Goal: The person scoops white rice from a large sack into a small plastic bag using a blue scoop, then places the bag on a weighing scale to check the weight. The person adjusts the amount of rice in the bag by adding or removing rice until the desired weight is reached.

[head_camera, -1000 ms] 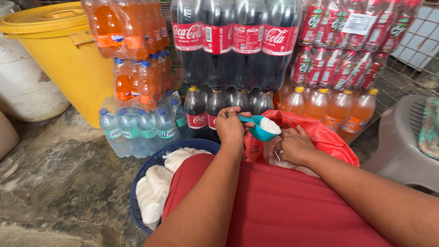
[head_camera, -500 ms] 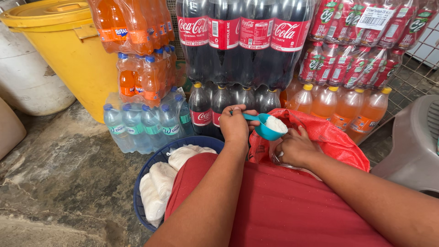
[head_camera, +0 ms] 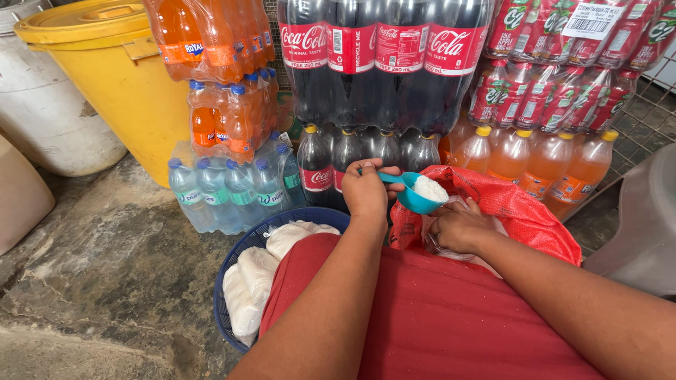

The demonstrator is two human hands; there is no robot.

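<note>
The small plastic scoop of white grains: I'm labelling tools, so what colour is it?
Blue; the small plastic scoop, held in the left hand, shows in the head view.

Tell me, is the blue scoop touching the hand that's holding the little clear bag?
Apart. The head view shows the blue scoop, heaped with white grains, held by the left hand above the right hand, with a bit of red sack showing between them.

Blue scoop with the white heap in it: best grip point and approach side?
Take the blue scoop by its thin handle, from the left, as the left hand does now. The handle sticks out leftward roughly level; the bowl on the right is heaped with white grains, so gripping there would likely spill them. The right hand and red bag crowd the other side.
</note>
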